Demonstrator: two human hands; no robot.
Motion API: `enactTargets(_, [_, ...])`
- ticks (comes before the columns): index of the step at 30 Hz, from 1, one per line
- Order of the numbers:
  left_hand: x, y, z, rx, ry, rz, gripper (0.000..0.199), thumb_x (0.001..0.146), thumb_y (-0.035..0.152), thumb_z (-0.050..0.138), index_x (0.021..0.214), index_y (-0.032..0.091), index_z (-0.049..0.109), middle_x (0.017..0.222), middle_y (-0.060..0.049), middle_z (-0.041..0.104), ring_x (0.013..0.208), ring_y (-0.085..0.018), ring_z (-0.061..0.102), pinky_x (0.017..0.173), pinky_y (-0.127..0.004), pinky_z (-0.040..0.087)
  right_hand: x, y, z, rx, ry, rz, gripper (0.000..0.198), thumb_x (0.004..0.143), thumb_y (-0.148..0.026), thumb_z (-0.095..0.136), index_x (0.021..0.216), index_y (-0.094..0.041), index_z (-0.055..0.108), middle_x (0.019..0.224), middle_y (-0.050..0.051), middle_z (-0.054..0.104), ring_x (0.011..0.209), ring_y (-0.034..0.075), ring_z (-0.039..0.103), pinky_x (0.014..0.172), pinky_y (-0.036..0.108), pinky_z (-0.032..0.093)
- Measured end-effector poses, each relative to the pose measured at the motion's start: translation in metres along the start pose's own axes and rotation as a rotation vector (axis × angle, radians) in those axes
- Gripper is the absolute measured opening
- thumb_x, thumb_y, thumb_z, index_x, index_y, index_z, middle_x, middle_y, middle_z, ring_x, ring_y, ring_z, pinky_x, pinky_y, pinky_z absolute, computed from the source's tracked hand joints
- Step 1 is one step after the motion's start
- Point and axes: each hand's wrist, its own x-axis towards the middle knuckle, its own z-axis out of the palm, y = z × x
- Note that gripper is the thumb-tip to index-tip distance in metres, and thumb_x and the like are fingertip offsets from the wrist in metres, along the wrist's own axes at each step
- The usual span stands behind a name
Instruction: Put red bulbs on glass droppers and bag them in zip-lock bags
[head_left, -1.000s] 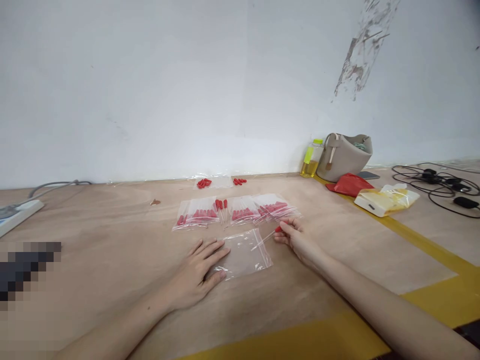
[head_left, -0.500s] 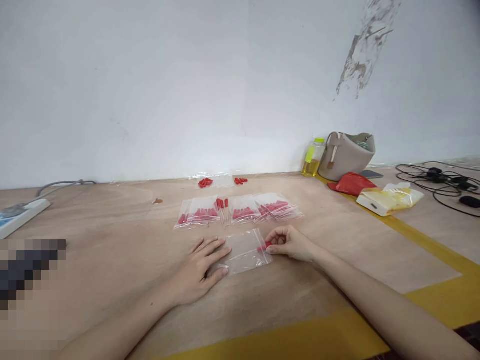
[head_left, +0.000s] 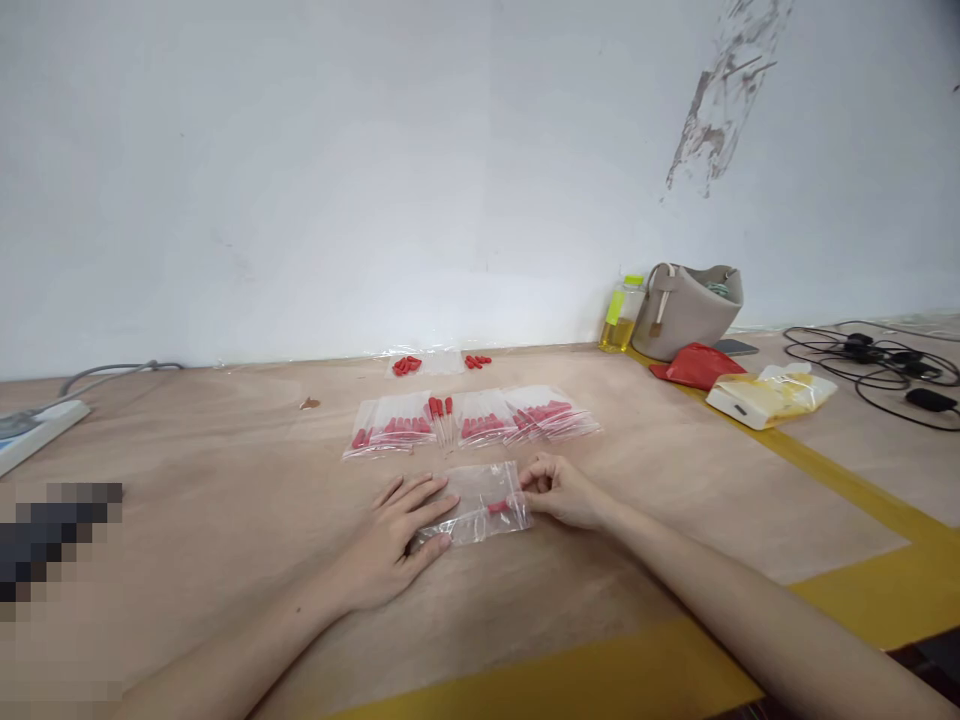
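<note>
A clear zip bag [head_left: 474, 488] lies flat on the table in front of me. My left hand [head_left: 411, 525] is open, palm down, with its fingers spread over the bag's left end. At the right-hand mouth of the bag, my right hand [head_left: 556, 492] is closed in a pinch. Just inside that mouth lies the red head [head_left: 497, 507] of a red-tipped stick; its thin stem seems to run to my right fingertips, though the fingers hide the grip. Beyond the bag, several filled bags [head_left: 409, 425] overlap around a few loose red-tipped sticks [head_left: 441, 410].
Small red pieces [head_left: 406, 366] and flat clear bags [head_left: 442, 362] lie near the wall. To the right stand a bottle [head_left: 619, 322], a grey bag [head_left: 686, 315], a red pouch [head_left: 697, 367], a tissue pack [head_left: 772, 395] and black cables [head_left: 885, 355]. A power strip [head_left: 45, 432] sits left.
My right hand has moved slightly left, and the red head has gone from the bag's mouth further into the bag. My left hand stays on the bag. The view has shifted a little.
</note>
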Motion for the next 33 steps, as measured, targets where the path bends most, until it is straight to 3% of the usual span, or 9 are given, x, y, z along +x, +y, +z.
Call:
enactTargets(3, [0.0,0.0,0.0,0.004,-0.011,0.001,0.041,0.088,0.041,0.034,0.128,0.031,0.035,0.136,-0.001,0.032,0.125,-0.022,0.027,0.101,-0.049,0.02,-0.002,0.002,0.0,0.008,-0.112,-0.04,0.029,0.057,-0.042,0.069,0.064,-0.014,0.066,0.057,-0.002,0.052,0.052,0.007,0.041,0.047,0.018,0.03])
enactTargets(6, [0.0,0.0,0.0,-0.002,-0.007,0.003,0.042,0.088,0.042,0.034,0.128,0.031,0.035,0.136,-0.002,0.032,0.125,-0.022,0.027,0.102,-0.049,0.019,-0.005,0.003,0.002,-0.021,-0.197,0.024,0.027,0.056,-0.033,0.07,0.076,-0.015,0.066,0.051,-0.005,0.047,0.046,0.005,0.035,0.042,0.017,0.025])
enactTargets(13, [0.0,-0.001,-0.004,-0.056,-0.032,-0.016,0.038,0.09,0.039,0.029,0.128,0.034,0.034,0.137,0.002,0.031,0.126,-0.021,0.025,0.103,-0.047,0.018,-0.005,0.01,0.006,0.081,-0.073,0.206,0.022,0.051,-0.019,0.069,0.069,-0.012,0.06,0.053,-0.003,0.054,0.047,0.006,0.044,0.044,0.017,0.031])
enactTargets(17, [-0.001,-0.003,-0.007,-0.08,-0.057,0.015,0.042,0.09,0.039,0.031,0.131,0.033,0.027,0.137,0.002,0.03,0.126,-0.021,0.024,0.103,-0.045,0.018,-0.004,0.014,0.002,0.085,-0.049,0.174,0.016,0.053,-0.018,0.067,0.066,-0.013,0.06,0.052,-0.004,0.052,0.047,0.006,0.044,0.044,0.017,0.031])
enactTargets(22, [-0.003,-0.004,-0.007,-0.063,-0.046,0.041,0.044,0.088,0.041,0.034,0.131,0.031,0.029,0.138,0.0,0.029,0.127,-0.021,0.023,0.103,-0.043,0.022,-0.004,0.013,-0.006,-0.005,-0.107,0.062,0.013,0.058,-0.017,0.062,0.07,-0.014,0.067,0.057,-0.003,0.053,0.052,0.007,0.043,0.049,0.019,0.033])
enactTargets(26, [-0.003,-0.005,-0.006,-0.049,-0.073,0.061,0.041,0.089,0.038,0.034,0.129,0.034,0.031,0.14,0.0,0.024,0.127,-0.022,0.022,0.102,-0.046,0.021,-0.005,0.018,-0.007,-0.166,-0.06,-0.084,0.018,0.061,-0.01,0.054,0.068,-0.018,0.069,0.066,-0.001,0.052,0.061,0.008,0.044,0.054,0.019,0.034])
enactTargets(29, [-0.003,-0.004,-0.006,-0.071,-0.03,0.082,0.038,0.089,0.034,0.036,0.127,0.033,0.037,0.14,0.0,0.023,0.127,-0.023,0.02,0.102,-0.045,0.022,-0.004,0.022,-0.009,-0.182,-0.014,-0.096,0.014,0.061,-0.012,0.055,0.066,-0.016,0.067,0.068,0.0,0.052,0.059,0.008,0.044,0.053,0.018,0.034])
enactTargets(33, [-0.003,-0.002,-0.005,-0.084,0.045,0.086,0.034,0.087,0.033,0.039,0.12,0.029,0.047,0.136,-0.001,0.032,0.126,-0.023,0.023,0.102,-0.046,0.023,0.005,0.016,-0.02,-0.166,0.252,-0.078,0.01,0.064,-0.018,0.055,0.071,-0.014,0.06,0.063,0.0,0.054,0.052,0.008,0.042,0.049,0.019,0.035])
